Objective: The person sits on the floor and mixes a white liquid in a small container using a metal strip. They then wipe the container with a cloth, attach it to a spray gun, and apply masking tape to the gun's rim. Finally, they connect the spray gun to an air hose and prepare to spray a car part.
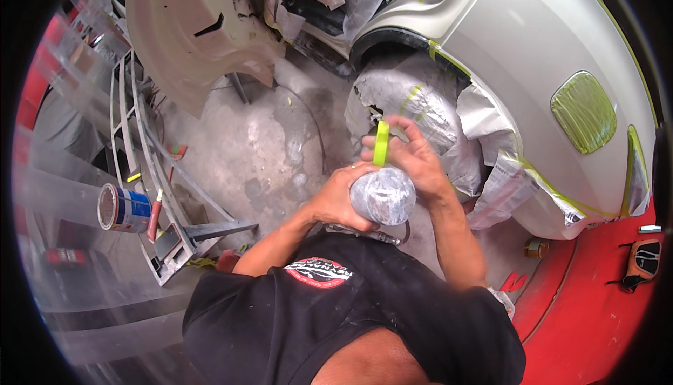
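Observation:
My left hand (336, 197) is wrapped round a dusty grey cup with a round top (383, 197), held in front of my chest. A metal fitting and a thin hose show just below it, partly hidden by the hand and cup. Just beyond the cup, a narrow band of yellow-green masking tape (381, 144) stands upright. My right hand (418, 162) has its fingers curled about this tape, some of them behind it. Whether the tape is a roll seen edge-on or a loose strip, I cannot tell.
A pale car body panel (505, 41) curves along the right, its wheel covered by masking sheet (413, 104). Another pale panel (189, 41) stands far left. A metal rack (126, 115) holds a blue-labelled can (130, 208) and a red-handled tool (155, 215). Red surface (575, 315) lies lower right.

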Motion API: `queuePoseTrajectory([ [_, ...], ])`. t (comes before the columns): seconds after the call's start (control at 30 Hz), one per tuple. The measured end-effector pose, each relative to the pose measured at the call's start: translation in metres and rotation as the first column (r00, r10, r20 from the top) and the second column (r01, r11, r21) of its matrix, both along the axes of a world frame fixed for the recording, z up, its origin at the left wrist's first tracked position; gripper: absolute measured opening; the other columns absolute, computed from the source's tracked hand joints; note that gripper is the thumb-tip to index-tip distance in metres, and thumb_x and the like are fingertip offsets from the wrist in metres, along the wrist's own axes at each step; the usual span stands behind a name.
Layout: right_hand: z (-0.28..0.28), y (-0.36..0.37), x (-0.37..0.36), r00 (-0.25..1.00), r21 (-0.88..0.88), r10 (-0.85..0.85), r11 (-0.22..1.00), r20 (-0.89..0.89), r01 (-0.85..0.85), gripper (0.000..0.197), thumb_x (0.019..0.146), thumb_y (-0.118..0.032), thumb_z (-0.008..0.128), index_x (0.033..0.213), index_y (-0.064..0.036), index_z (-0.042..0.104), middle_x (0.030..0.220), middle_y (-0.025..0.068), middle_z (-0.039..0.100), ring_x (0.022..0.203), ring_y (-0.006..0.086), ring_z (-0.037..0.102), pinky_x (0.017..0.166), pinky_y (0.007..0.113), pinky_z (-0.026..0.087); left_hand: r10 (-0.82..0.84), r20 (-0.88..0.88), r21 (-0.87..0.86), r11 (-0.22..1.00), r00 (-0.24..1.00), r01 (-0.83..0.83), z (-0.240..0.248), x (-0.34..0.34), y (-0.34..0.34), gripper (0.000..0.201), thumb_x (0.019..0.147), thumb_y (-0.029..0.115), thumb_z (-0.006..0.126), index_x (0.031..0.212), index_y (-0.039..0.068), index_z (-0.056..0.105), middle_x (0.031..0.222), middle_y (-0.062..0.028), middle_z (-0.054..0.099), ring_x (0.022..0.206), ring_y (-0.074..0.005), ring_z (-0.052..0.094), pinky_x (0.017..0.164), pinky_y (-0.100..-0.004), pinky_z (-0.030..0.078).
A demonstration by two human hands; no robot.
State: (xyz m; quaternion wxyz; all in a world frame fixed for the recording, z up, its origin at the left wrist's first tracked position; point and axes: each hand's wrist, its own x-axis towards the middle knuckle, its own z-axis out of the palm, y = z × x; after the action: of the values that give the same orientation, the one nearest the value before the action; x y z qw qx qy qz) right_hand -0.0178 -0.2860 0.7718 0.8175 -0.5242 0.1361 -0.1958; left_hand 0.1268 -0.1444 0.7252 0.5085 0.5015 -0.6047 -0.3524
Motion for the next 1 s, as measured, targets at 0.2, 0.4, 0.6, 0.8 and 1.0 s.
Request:
queuePoseTrajectory([
  [0.2, -0.035, -0.006, 0.012, 1.000, -0.085, 0.003, 0.996, 0.015, -0.001, 0.079, 0.096, -0.007, 0.061, 0.160, -0.0140, 0.016, 0.128, 0.0236, 0.063, 0.115, 0.0305, 0.065, 0.098, 0.042, 0.054, -0.061, -0.285, 0.039, 0.996, 0.957, 0.075, -0.005, 0.010, 0.002, 0.091, 0.053, 0.016, 0.093, 0.135, 0.002, 0.055, 0.119, -0.0056, 0.065, 0.111, -0.0144, 0.059, 0.100, -0.0317, 0.045],
  [0.4, -0.059, -0.013, -0.007, 0.825, -0.147, -0.541, 0.813, 0.165, 0.563, 0.068, 0.096, -0.001, 0.053, 0.156, -0.0086, 0.021, 0.113, 0.0196, 0.067, 0.091, 0.0241, 0.069, 0.083, 0.037, 0.058, 0.040, -0.008, -0.062, 0.997, 0.999, -0.040, -0.004, 0.016, -0.002, 0.098, 0.054, 0.027, 0.093, 0.139, -0.004, 0.053, 0.156, -0.0226, 0.038, 0.147, -0.0296, 0.033, 0.117, -0.0375, 0.030],
  [0.6, -0.017, 0.013, -0.027, 0.899, -0.912, -0.429, 0.398, -0.090, 0.099, 0.070, 0.092, 0.001, 0.055, 0.155, -0.0040, 0.025, 0.101, 0.0198, 0.071, 0.076, 0.0291, 0.070, 0.072, 0.038, 0.057, -0.053, -0.297, 0.029, 0.997, 0.953, 0.064, -0.006, 0.033, 0.004, 0.103, 0.054, 0.023, 0.094, 0.142, -0.005, 0.050, 0.155, -0.0208, 0.040, 0.139, -0.0234, 0.044, 0.115, -0.0333, 0.032],
  [0.8, -0.025, 0.021, -0.024, 0.968, -0.985, -0.237, 0.170, -0.082, -0.041, 0.085, 0.082, 0.004, 0.060, 0.158, -0.0023, 0.021, 0.107, 0.0261, 0.067, 0.089, 0.0439, 0.067, 0.076, 0.046, 0.054, -0.097, -0.354, 0.053, 0.991, 0.930, 0.123, -0.007, 0.030, -0.002, 0.095, 0.055, 0.017, 0.095, 0.138, -0.003, 0.053, 0.130, -0.0102, 0.059, 0.121, -0.0182, 0.055, 0.107, -0.0315, 0.040],
  [1.0, -0.024, 0.026, -0.027, 0.963, -0.989, -0.257, 0.142, -0.077, -0.041, 0.088, 0.078, 0.004, 0.061, 0.156, 0.0021, 0.020, 0.092, 0.0242, 0.069, 0.083, 0.0437, 0.068, 0.075, 0.046, 0.053, -0.044, -0.356, 0.057, 0.996, 0.933, 0.069, -0.006, 0.024, 0.002, 0.083, 0.056, 0.017, 0.095, 0.129, -0.001, 0.059, 0.122, -0.0074, 0.063, 0.113, -0.0168, 0.059, 0.102, -0.0313, 0.043],
])
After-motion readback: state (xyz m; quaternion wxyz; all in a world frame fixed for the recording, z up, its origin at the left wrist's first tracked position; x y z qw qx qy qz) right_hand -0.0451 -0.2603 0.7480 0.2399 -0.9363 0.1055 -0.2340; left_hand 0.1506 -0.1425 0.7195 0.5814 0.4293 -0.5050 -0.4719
